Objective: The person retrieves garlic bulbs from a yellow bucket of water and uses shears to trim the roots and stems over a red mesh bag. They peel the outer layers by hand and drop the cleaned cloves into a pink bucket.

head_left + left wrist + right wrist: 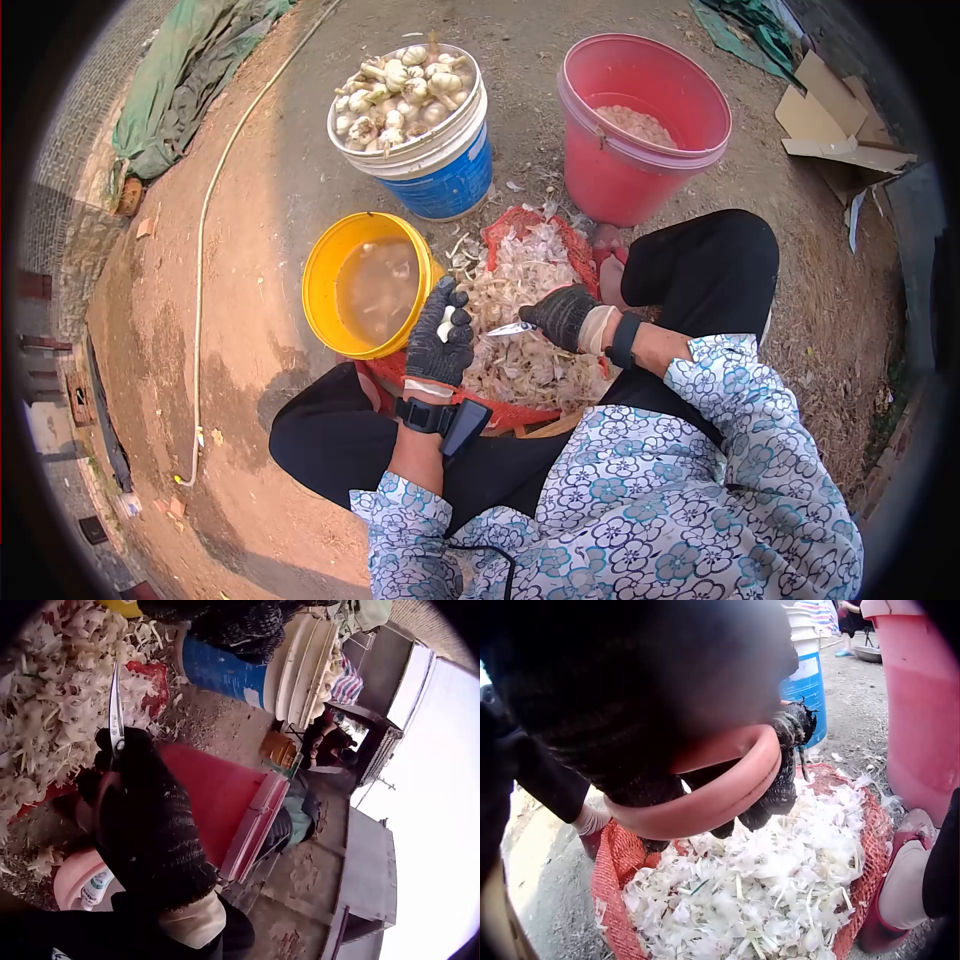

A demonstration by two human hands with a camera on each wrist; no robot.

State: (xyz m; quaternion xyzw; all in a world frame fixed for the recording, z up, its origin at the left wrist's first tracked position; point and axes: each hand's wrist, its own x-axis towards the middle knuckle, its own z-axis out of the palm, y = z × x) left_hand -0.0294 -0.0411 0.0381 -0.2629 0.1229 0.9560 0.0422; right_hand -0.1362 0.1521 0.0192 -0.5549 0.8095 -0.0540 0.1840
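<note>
In the head view, the gloved left hand [438, 345] holds white garlic cloves [446, 322] against its curled fingers, beside the yellow bucket [316, 290]. To its right, the gloved right hand [562, 316] grips scissors, their metal blades [512, 328] pointing at the left hand without reaching it. Both hands are above a red mesh sack [575, 250] heaped with pale garlic skins [535, 375]. From the left wrist, the right hand [154, 825] shows around the scissors [115, 712]. A pink handle loop [705, 802] crosses the right wrist view, dark gloved fingers around it.
A blue-and-white bucket [435, 180] heaped with garlic bulbs [400, 95] stands behind the sack. Right of it is a pink bucket [640, 165] with pale cloves in it. The yellow bucket holds cloudy water. A hose [203, 250] runs along the left; cardboard [825, 110] lies far right.
</note>
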